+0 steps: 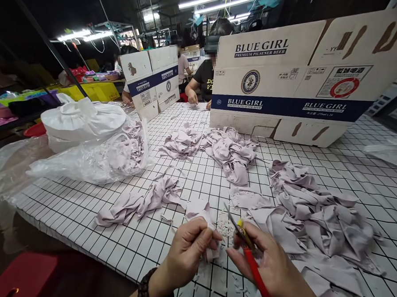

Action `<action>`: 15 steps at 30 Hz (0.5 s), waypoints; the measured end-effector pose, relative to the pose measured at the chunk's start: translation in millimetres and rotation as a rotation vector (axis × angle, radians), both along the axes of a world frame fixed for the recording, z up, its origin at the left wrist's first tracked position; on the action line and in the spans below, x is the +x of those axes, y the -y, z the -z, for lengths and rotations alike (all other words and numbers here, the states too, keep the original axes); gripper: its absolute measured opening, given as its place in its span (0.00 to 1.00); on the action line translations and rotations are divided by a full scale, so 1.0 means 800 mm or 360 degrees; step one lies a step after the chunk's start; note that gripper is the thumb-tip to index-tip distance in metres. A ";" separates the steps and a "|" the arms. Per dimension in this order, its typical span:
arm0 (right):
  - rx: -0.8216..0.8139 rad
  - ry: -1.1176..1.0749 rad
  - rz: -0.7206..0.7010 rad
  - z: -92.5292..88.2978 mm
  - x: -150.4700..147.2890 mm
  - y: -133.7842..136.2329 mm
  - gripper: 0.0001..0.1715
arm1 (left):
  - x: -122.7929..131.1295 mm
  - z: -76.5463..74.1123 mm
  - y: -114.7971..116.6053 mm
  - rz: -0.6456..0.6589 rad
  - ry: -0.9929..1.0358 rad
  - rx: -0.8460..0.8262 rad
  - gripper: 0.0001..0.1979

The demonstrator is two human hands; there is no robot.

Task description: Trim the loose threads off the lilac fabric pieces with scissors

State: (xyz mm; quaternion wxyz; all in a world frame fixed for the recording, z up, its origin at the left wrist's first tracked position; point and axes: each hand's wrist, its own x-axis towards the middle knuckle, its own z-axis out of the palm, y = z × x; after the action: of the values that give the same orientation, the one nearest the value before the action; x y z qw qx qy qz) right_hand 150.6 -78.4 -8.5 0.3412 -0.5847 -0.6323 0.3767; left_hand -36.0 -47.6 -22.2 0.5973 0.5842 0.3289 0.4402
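Observation:
My left hand (193, 242), with a dark bead bracelet at the wrist, pinches a small pale-lilac fabric piece (198, 208). Part of the cloth hangs below my fingers. In my right hand (267, 255) is a pair of thread snips (253, 265) with red handles and a yellow part near the pivot. Their blades point away from me, just right of the cloth and apart from it. Tiny pale scraps (225, 224) lie scattered on the table between and below my hands. A large heap of lilac fabric pieces (315, 209) spreads beside my right hand.
More lilac pieces lie in piles (230, 151) ahead and in a strip (141, 202) at left. A clear plastic bag (95, 158) of pieces and a white sack (84, 119) stand left. Cardboard panels (275, 82) stand across the grid-patterned table (124, 254). A co-worker (201, 79) sits behind. A red stool (24, 281) is lower left.

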 end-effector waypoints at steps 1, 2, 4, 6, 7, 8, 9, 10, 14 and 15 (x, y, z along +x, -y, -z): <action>0.0038 0.0131 0.0010 -0.003 0.004 0.005 0.15 | 0.000 -0.001 0.000 -0.0023 -0.0109 0.0105 0.17; 0.0068 0.0253 0.0020 -0.006 0.006 0.010 0.18 | 0.001 -0.001 0.000 -0.0036 -0.0198 0.0203 0.16; 0.0077 0.0450 0.0046 -0.010 0.010 0.018 0.20 | 0.000 -0.002 -0.002 -0.0033 -0.0296 0.0329 0.17; 0.0050 0.0575 0.0068 -0.011 0.011 0.023 0.19 | 0.000 0.000 -0.003 -0.0023 -0.0335 0.0382 0.18; 0.0041 0.0618 0.0074 -0.011 0.011 0.025 0.19 | 0.000 0.002 -0.003 -0.0018 -0.0346 0.0395 0.18; 0.0040 0.0651 0.0070 -0.011 0.011 0.025 0.18 | 0.000 0.003 -0.003 -0.0009 -0.0352 0.0402 0.18; 0.0048 0.0681 0.0058 -0.010 0.011 0.026 0.18 | 0.000 0.004 -0.003 0.0002 -0.0352 0.0405 0.18; 0.0068 0.0713 0.0043 -0.010 0.011 0.025 0.18 | 0.001 0.004 -0.002 0.0017 -0.0348 0.0405 0.17; 0.0162 0.0794 -0.0009 -0.010 0.011 0.022 0.20 | 0.001 0.004 0.000 0.0067 -0.0302 0.0388 0.16; 0.0177 0.0800 -0.0011 -0.011 0.010 0.021 0.19 | 0.001 0.003 0.000 0.0082 -0.0295 0.0382 0.16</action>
State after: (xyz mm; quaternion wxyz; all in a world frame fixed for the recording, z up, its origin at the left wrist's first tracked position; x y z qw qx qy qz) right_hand 158.7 -95.3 0.4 0.2035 -0.6381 -0.7191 0.1853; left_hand -35.3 -47.4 -24.7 0.5013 0.6977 0.3126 0.4052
